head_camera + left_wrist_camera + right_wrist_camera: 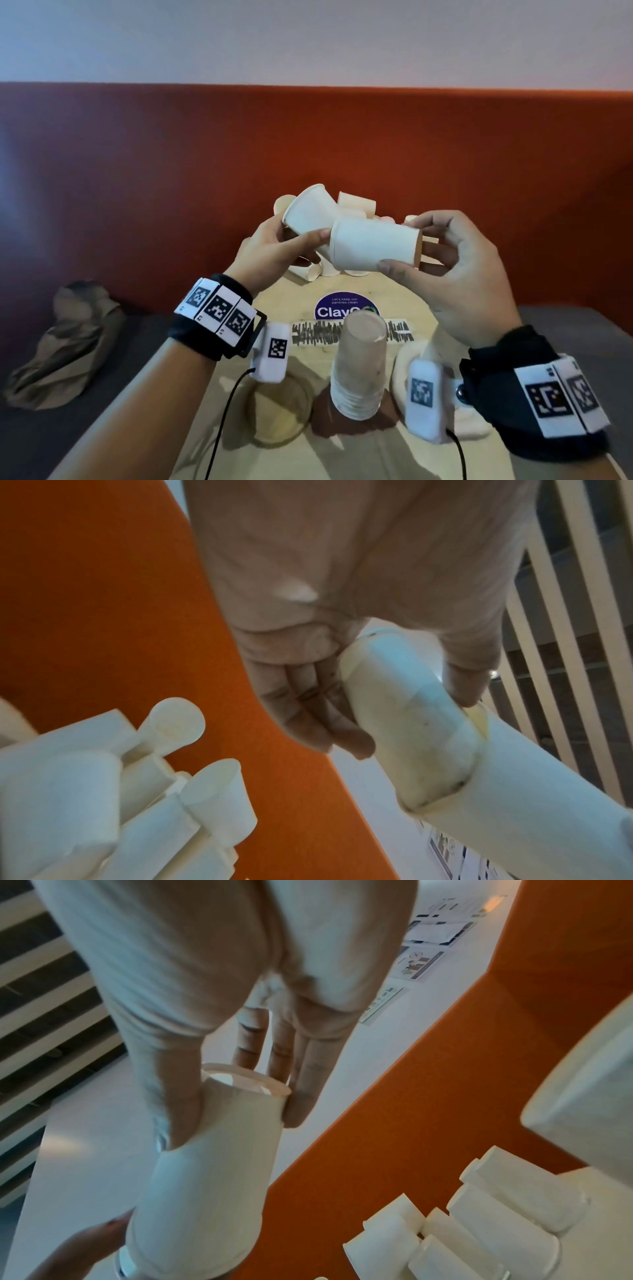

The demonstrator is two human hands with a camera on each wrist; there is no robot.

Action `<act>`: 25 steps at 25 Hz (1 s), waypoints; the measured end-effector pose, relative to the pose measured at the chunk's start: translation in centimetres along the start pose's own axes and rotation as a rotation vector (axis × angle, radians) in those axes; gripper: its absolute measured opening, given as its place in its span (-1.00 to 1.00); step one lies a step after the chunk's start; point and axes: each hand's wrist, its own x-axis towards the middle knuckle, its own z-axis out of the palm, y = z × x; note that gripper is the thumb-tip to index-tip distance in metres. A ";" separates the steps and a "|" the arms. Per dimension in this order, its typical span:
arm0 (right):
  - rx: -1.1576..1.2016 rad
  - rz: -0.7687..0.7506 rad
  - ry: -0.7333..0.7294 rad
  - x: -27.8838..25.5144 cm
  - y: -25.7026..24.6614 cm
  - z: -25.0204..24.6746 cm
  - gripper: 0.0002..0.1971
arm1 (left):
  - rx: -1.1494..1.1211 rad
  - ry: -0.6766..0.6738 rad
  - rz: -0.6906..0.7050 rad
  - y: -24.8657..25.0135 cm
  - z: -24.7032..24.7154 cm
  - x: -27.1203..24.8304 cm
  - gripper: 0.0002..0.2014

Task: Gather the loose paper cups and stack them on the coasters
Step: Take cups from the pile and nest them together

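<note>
My left hand (301,240) grips a white paper cup (308,212) with its mouth turned up and to the left. My right hand (400,245) pinches a second cup (373,246) lying sideways, base to the right. In the left wrist view the first cup (394,696) has its narrow end inside the second cup's (531,818) mouth. A stack of upside-down cups (359,370) stands on a brown coaster (342,428) near me. Loose cups (356,205) lie heaped at the table's far end, behind both hands.
A pale round coaster (281,418) lies left of the stack, and a white one (400,373) lies right, partly behind my wrist camera. A purple sticker (329,308) marks the wooden table (342,459). A crumpled brown bag (65,342) rests on the grey seat. An orange backrest (479,154) rises behind.
</note>
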 end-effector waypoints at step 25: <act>-0.400 -0.185 -0.156 -1.3 -3.4 -3.5 -0.41 | 0.144 -0.344 -0.239 -3.3 1.2 -4.0 -0.22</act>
